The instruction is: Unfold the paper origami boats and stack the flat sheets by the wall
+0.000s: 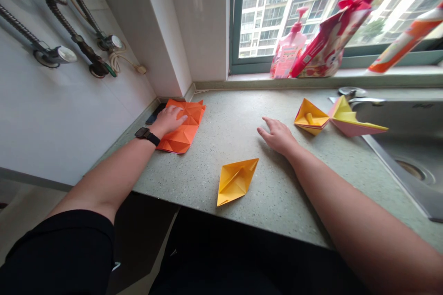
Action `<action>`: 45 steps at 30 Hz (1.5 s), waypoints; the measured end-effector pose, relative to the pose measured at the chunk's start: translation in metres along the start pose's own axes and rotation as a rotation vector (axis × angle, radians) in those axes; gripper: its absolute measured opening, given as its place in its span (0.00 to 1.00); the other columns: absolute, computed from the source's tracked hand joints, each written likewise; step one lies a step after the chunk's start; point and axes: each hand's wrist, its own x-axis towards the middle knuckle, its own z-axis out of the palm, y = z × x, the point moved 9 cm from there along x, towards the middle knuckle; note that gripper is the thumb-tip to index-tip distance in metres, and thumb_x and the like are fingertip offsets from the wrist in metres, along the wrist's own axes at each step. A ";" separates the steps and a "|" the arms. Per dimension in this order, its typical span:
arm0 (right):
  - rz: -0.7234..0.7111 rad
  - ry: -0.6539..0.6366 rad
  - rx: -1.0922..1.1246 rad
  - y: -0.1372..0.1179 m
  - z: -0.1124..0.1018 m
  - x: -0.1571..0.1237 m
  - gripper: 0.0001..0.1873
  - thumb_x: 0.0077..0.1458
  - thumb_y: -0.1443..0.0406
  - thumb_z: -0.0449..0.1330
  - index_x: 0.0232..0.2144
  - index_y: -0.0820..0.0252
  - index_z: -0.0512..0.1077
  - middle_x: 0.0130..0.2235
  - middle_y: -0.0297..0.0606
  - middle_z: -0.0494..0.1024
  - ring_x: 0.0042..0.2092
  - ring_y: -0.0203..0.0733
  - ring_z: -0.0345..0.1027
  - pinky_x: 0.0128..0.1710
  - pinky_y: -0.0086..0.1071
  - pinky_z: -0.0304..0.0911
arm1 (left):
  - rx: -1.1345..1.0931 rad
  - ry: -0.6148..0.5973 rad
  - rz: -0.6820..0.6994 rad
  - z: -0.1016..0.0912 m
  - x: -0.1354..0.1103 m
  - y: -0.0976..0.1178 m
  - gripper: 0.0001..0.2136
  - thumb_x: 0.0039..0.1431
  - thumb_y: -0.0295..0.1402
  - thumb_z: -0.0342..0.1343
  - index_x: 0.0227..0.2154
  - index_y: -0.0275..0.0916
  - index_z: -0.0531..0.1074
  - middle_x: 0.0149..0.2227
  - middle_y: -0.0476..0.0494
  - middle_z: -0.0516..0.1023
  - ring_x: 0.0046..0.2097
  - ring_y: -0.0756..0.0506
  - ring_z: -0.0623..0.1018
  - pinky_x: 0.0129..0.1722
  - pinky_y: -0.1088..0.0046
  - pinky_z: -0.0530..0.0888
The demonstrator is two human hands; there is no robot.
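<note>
My left hand (pixel 168 120) lies flat, fingers stretched out, on a creased orange paper sheet (pixel 182 134) at the back left of the speckled countertop (pixel 214 166). A black watch is on that wrist. My right hand (pixel 277 135) rests palm down on the bare counter, fingers together and extended, holding nothing. A folded yellow paper boat (pixel 236 180) lies near the front edge between my arms. Right of my right hand stand a yellow-orange paper boat (pixel 310 117) and a pink-and-yellow paper boat (pixel 349 119).
A steel sink (pixel 408 156) with a tap sits at the right. On the window sill stand a pink pump bottle (pixel 289 50), a red pouch (pixel 328 44) and an orange-and-white bottle (pixel 404 41). A dark phone (pixel 155 113) lies by the wall, under hoses and fittings.
</note>
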 end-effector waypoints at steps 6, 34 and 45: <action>-0.003 -0.017 -0.005 0.001 0.001 0.001 0.34 0.71 0.52 0.52 0.72 0.60 0.67 0.70 0.54 0.73 0.72 0.61 0.64 0.73 0.55 0.57 | 0.013 -0.195 0.015 0.030 0.002 0.014 0.39 0.74 0.61 0.41 0.80 0.49 0.54 0.83 0.36 0.45 0.81 0.28 0.50 0.77 0.44 0.50; -0.004 -0.030 -0.043 -0.006 -0.001 -0.002 0.34 0.71 0.53 0.52 0.71 0.65 0.68 0.71 0.58 0.71 0.73 0.62 0.63 0.74 0.56 0.57 | 0.042 -0.207 -0.048 0.055 -0.015 0.001 0.39 0.75 0.60 0.33 0.81 0.48 0.48 0.83 0.40 0.45 0.82 0.30 0.50 0.77 0.34 0.45; -0.024 -0.019 -0.035 -0.004 0.001 -0.002 0.32 0.70 0.52 0.53 0.70 0.59 0.69 0.70 0.55 0.73 0.73 0.64 0.63 0.73 0.61 0.57 | 0.010 -0.208 -0.017 0.055 -0.012 0.001 0.39 0.75 0.60 0.33 0.81 0.49 0.47 0.83 0.40 0.45 0.82 0.30 0.47 0.77 0.33 0.44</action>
